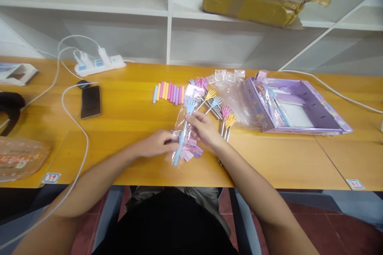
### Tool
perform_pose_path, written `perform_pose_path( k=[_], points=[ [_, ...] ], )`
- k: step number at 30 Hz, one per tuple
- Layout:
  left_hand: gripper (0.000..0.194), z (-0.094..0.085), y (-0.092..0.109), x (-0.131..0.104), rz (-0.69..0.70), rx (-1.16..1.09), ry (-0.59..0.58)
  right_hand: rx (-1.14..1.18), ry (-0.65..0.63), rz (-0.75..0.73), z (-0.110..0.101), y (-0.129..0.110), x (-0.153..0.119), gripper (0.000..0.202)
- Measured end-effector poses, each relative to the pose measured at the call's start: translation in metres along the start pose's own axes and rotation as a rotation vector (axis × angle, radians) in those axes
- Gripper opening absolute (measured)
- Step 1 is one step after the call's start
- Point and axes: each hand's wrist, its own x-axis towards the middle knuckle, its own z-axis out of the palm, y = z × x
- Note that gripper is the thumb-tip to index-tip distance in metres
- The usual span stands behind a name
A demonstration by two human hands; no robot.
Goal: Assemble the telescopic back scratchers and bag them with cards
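Observation:
A blue hand-shaped scratcher (181,143) in a clear plastic bag is held tilted over the table's front part. My left hand (163,142) grips the bag near the blue handle, fingers closed. Higher up, below the blue claw, my right hand (203,127) pinches the bagged scratcher. Small pink and purple cards (191,149) lie beneath and beside the bag. To the right are loose scratchers with yellow (230,120), blue and pink heads on metal rods. Behind my hands, several coloured handle tubes (169,93) lie in a row.
A purple tray (305,129) holds bagged scratchers at right, beside clear plastic bags (235,95). At left are a phone (91,102), power strip (100,65), white cable and orange-printed bag (24,158). A taped box (254,0) sits on the shelf behind.

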Motion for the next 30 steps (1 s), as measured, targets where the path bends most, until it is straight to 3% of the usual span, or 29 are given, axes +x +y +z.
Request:
perform_pose_path(
  k=[3,6,10,13,15,17,19,23,27,30],
  points=[
    [0.033,-0.002,-0.004,0.004,-0.033,-0.129,0.238,-0.040,-0.090,0.024,0.003,-0.001,-0.004,0.052],
    [0.039,-0.006,-0.007,0.007,-0.015,-0.245,0.454,-0.093,-0.264,0.050,0.009,-0.003,-0.010,0.050],
    [0.041,-0.010,-0.007,0.009,0.038,-0.310,0.518,-0.237,-0.510,0.128,0.016,-0.008,-0.019,0.049],
    [0.034,-0.009,-0.010,0.010,0.036,-0.323,0.533,-0.430,-0.623,0.124,0.007,-0.017,-0.019,0.045],
    [0.032,-0.007,-0.014,0.011,0.033,-0.311,0.541,-0.631,-0.498,-0.044,-0.008,-0.023,-0.014,0.040],
    [0.031,-0.005,-0.018,0.011,0.034,-0.290,0.542,-0.829,-0.257,-0.216,-0.028,-0.027,-0.007,0.036],
    [0.031,-0.003,-0.021,0.011,0.020,-0.263,0.538,-0.953,-0.135,-0.255,-0.046,-0.028,-0.001,0.037],
    [0.029,-0.001,-0.022,0.009,-0.049,-0.185,0.554,-1.088,-0.230,-0.166,-0.068,-0.025,0.007,0.041],
    [0.028,-0.002,-0.018,0.006,-0.065,-0.097,0.574,-1.161,-0.301,-0.141,-0.069,-0.020,0.008,0.039],
    [0.030,-0.003,-0.015,0.006,-0.059,-0.075,0.570,-1.206,-0.287,-0.125,-0.065,-0.018,0.007,0.031]
  ],
)
